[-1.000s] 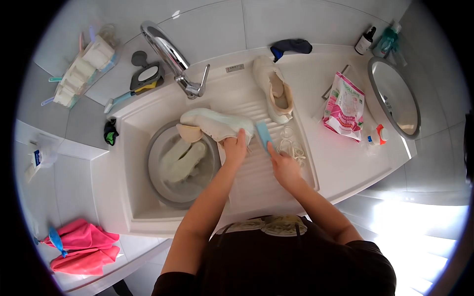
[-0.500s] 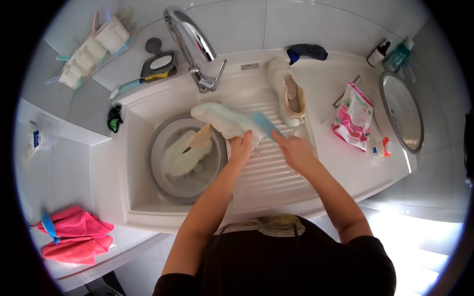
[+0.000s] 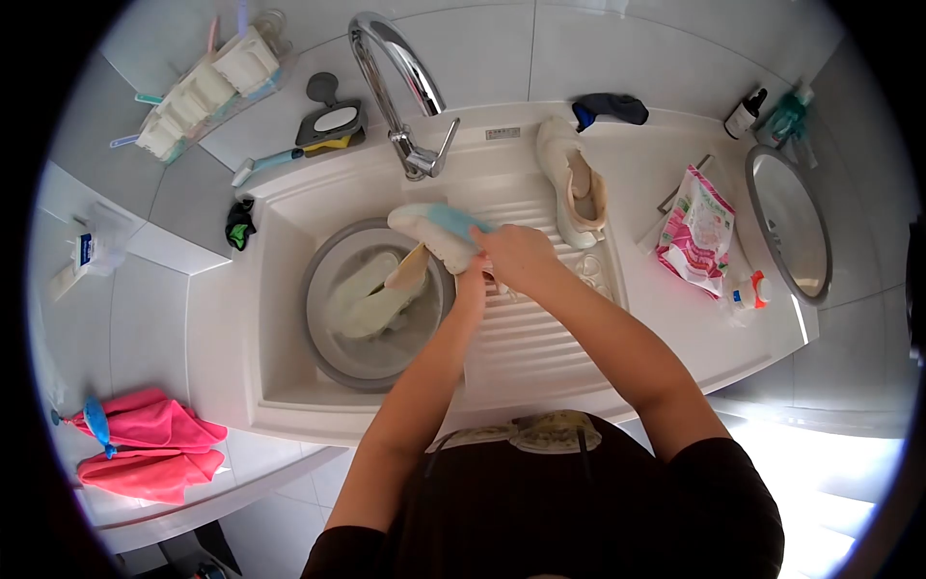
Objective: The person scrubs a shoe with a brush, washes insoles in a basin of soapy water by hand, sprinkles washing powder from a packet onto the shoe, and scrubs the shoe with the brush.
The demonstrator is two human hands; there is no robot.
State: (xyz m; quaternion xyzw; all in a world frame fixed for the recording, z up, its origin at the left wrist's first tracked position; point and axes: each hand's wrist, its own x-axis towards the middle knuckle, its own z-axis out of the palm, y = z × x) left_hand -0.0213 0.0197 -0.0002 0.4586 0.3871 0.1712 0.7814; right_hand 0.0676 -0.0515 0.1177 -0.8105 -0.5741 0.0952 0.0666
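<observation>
A white shoe point(image 3: 439, 253) lies sole upward over the right edge of the grey basin, its beige tongue hanging toward the water. My left hand point(image 3: 473, 280) grips the shoe at its near right end. In my right hand point(image 3: 516, 253) is a light blue brush point(image 3: 451, 220), laid along the shoe's upper side and slightly blurred. Inside the basin point(image 3: 318, 333), pale green-white pieces point(image 3: 371, 307) sit in cloudy water. Another white shoe point(image 3: 573, 188) rests on the ribbed board, right of my hands. White laces point(image 3: 593, 275) lie below it, partly behind my right forearm.
The tap point(image 3: 400, 106) rises behind the basin. A pink and white bag point(image 3: 696, 232), a small bottle point(image 3: 748, 290) and a round mirror point(image 3: 789, 225) are on the right counter. Pink cloths point(image 3: 154, 434) lie at lower left; a dark cloth point(image 3: 612, 109) is on the back rim.
My right hand has moved left with the brush, from beside the shoe to over it. The camera view has shifted, so the sink and tap appear farther right.
</observation>
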